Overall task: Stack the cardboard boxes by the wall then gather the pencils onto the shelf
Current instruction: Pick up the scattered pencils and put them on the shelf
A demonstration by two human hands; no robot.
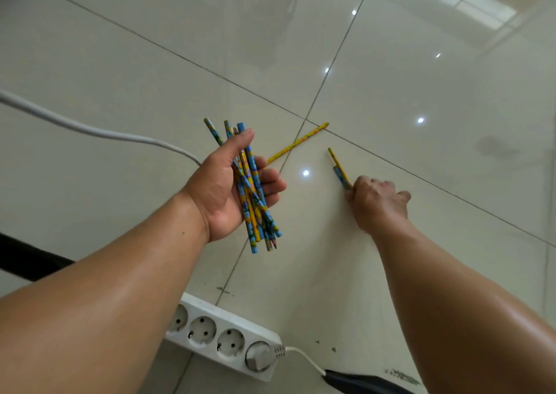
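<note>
Holding a bunch of pencils (255, 213) in the left hand (228, 189), palm up, thumb on top to stop slipping. Pinching two loose pencils (338, 165) off the floor (421, 62) with the right hand (379, 204). Leaving one yellow pencil (298, 144) down between both hands, likely for next.

You have a glossy, pale tiled floor (421, 62) with dark grout lines. 1 yellow pencil (298, 144) lies across a grout crossing at centre. Right of it, 2 more pencils (340, 169) lie side by side. Near you sits a white power strip (222, 330) with 1 plug (264, 356) in its right-hand socket.
</note>
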